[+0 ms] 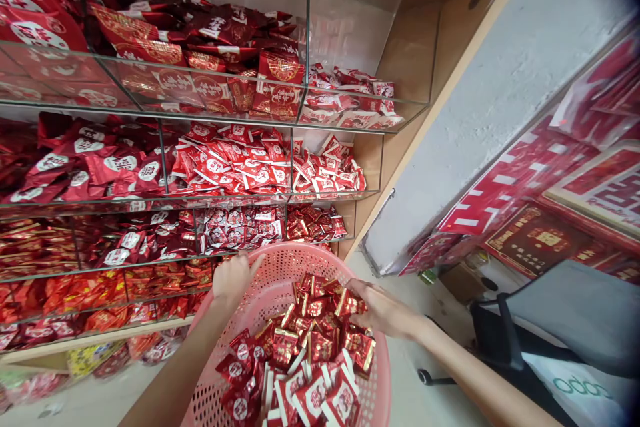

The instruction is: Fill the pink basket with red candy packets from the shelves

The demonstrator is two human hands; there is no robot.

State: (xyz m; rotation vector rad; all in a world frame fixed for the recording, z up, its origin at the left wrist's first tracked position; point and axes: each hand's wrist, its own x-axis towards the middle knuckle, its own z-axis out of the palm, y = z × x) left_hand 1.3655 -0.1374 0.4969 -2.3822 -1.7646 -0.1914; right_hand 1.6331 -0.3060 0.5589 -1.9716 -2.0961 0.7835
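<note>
A pink perforated plastic basket (280, 267) sits low in front of me, holding several red and gold wrapped candies (310, 340). My left hand (231, 279) grips the basket's far left rim, fingers curled over the edge. My right hand (380, 310) reaches into the basket from the right, its fingers closed on a few red-gold candy packets (350, 303) above the pile.
Glass-fronted shelves (200, 113) full of red candy packets rise ahead and to the left. A grey concrete wall (490, 80) stands on the right, with red decorations (575, 180) leaning on it. A black office chair (525, 340) stands at lower right.
</note>
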